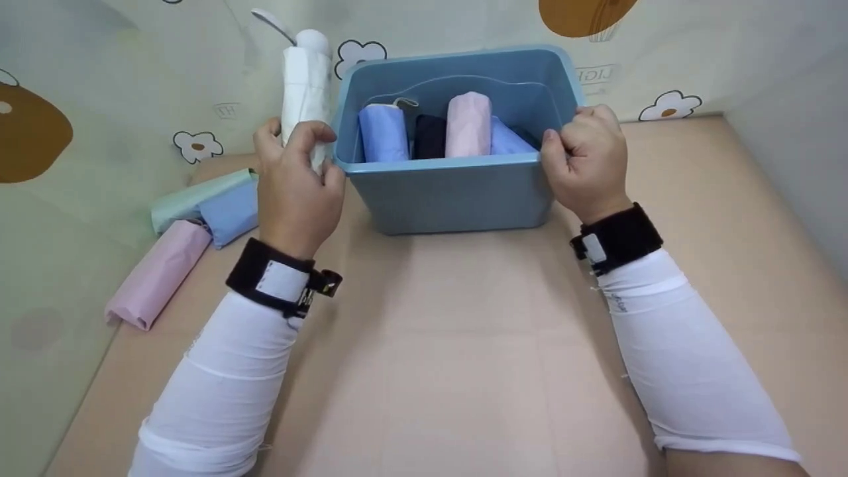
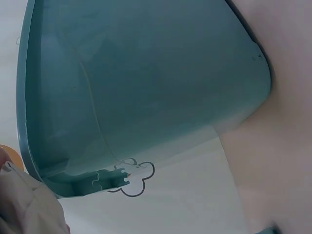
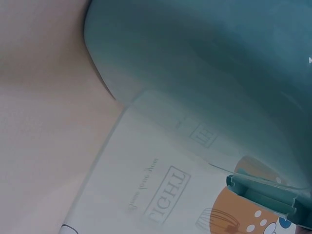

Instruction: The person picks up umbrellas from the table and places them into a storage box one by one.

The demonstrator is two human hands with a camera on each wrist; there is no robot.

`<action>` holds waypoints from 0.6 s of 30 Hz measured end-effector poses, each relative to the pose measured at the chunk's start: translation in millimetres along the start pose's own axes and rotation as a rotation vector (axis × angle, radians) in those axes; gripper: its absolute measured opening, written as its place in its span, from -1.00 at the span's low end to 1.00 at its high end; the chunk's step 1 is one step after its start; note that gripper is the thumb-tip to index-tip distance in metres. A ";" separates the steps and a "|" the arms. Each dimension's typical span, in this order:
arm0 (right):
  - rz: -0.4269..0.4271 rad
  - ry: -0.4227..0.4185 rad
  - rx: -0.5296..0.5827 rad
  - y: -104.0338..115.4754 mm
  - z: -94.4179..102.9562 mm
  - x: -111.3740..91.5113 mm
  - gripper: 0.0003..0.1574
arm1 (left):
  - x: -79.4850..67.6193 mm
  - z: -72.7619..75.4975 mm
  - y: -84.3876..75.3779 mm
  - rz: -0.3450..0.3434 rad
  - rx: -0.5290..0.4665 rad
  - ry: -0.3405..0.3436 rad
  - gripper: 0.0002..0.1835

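Observation:
A blue-grey plastic bin [image 1: 457, 199] stands between my hands. My left hand [image 1: 298, 189] holds a folded white umbrella [image 1: 306, 86] upright at the bin's left rim, its round white cap and wrist strap pointing up. The right hand [image 1: 589, 159] grips the right rim with curled fingers. Inside the bin are a rolled blue umbrella [image 1: 385, 136], a black one [image 1: 430, 139], a pink one [image 1: 469, 126] and another blue piece [image 1: 509, 140]; their lower parts are hidden by the front wall. Pale umbrella cloth [image 2: 29, 204] shows at the left wrist view's lower corner, beside the bin wall [image 2: 146, 87].
Left of the bin, a pink folded umbrella [image 1: 159, 275], a light green one [image 1: 199, 199] and a blue one [image 1: 230, 211] lie on the peach-coloured surface [image 1: 457, 344]. A flower-printed wall covering [image 1: 218, 40] rises behind the bin and along the left.

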State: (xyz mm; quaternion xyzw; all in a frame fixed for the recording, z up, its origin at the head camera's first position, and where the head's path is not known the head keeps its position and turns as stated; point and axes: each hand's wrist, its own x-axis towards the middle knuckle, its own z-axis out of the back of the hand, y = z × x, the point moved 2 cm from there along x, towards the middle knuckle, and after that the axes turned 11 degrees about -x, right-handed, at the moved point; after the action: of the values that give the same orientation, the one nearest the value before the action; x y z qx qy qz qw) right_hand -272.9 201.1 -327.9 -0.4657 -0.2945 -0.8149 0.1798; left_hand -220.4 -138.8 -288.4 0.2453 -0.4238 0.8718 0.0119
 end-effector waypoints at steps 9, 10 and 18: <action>-0.008 -0.001 0.004 0.6 -1.2 0.3 -0.38 | -1.9 -2.9 -7.3 -0.016 -0.025 0.010 -0.67; -0.009 -0.005 0.005 0.5 -1.4 0.3 -0.37 | -1.9 -3.5 -7.9 -0.019 -0.027 0.012 -0.67; -0.022 -0.034 -0.002 -2.4 -2.8 -1.4 -0.39 | -1.1 -8.5 -7.3 -0.095 -0.058 -0.001 -0.66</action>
State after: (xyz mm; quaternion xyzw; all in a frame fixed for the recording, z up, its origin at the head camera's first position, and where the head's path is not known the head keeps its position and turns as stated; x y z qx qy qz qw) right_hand -275.4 201.2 -331.0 -0.4762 -0.3017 -0.8092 0.1653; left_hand -221.3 -127.6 -288.0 0.2650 -0.4369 0.8575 0.0600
